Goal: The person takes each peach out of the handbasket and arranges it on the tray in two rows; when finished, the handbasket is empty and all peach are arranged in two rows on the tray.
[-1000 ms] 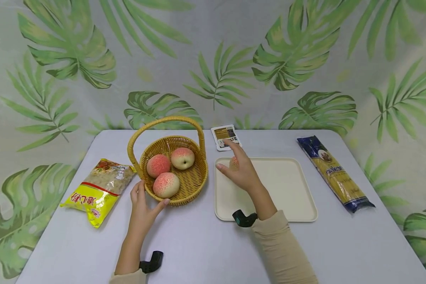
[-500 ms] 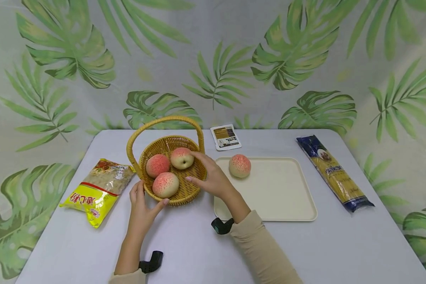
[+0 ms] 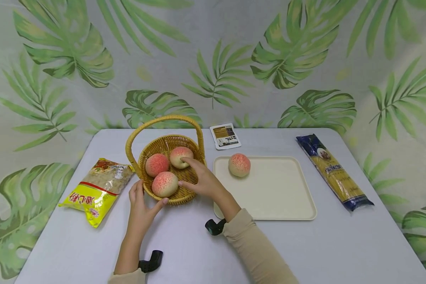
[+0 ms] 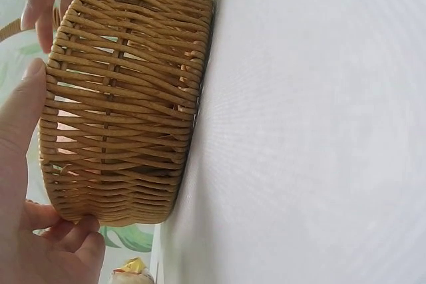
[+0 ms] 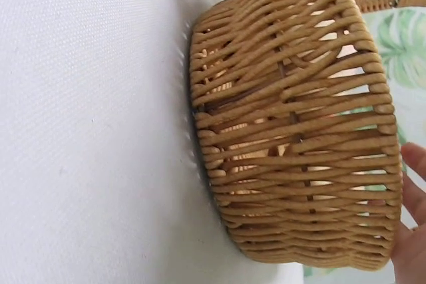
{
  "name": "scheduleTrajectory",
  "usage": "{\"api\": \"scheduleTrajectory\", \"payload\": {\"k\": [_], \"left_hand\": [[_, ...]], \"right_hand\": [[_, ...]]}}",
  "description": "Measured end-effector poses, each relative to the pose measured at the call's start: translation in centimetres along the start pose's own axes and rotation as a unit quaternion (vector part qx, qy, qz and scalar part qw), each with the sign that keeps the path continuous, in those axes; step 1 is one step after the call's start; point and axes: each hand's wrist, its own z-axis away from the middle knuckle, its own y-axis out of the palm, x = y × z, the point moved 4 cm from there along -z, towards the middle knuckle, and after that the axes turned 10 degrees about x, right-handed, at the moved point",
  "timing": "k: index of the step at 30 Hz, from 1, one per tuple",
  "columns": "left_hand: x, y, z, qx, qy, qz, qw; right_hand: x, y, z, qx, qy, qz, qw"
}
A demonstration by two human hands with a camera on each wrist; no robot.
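In the head view a wicker basket [image 3: 180, 200] with a tall handle holds three pink-and-cream peaches: a left peach [image 3: 157, 165], a front peach [image 3: 165, 184] and a back right peach [image 3: 179, 154]. My left hand [image 3: 141, 211] grips the basket's near left rim, thumb at the front and fingers at the side; the left wrist view shows the same hold. My right hand [image 3: 206, 181] reaches over the right rim, thumb and fingers spread. Its fingertips lie at the back right peach, its thumb beside the front one. Another peach [image 3: 239, 165] sits on the cream tray [image 3: 277, 193].
A yellow bag of dry food [image 3: 98, 189] lies left of the basket. Behind the tray is a small flat packet [image 3: 225, 136]. A long blue-and-gold pasta pack [image 3: 333, 171] lies at the right. Leaf-patterned cloth hangs behind the table.
My right hand has left the peach on the tray and moved left, over the rim and into the basket. My left hand keeps its hold on the basket.
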Motion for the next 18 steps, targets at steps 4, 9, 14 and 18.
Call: {"api": "scheduleTrajectory", "payload": {"k": [4, 9, 14, 18], "left_hand": [[-0.1, 0.0, 0.0, 0.004, -0.005, 0.0, 1.0], [-0.1, 0.0, 0.0, 0.002, -0.006, -0.001, 1.0], [-0.2, 0.0, 0.0, 0.001, -0.004, -0.001, 1.0], [-0.1, 0.0, 0.0, 0.001, -0.003, -0.001, 1.0]], "right_hand": [[0.0, 0.5, -0.4, 0.008, 0.003, 0.002, 1.0], [0.3, 0.6, -0.7, 0.025, 0.018, 0.002, 0.9995], [0.6, 0.6, -1.2, 0.055, 0.029, 0.011, 0.998], [0.6, 0.8, -1.7, 0.077, 0.037, 0.013, 0.9962]]}}
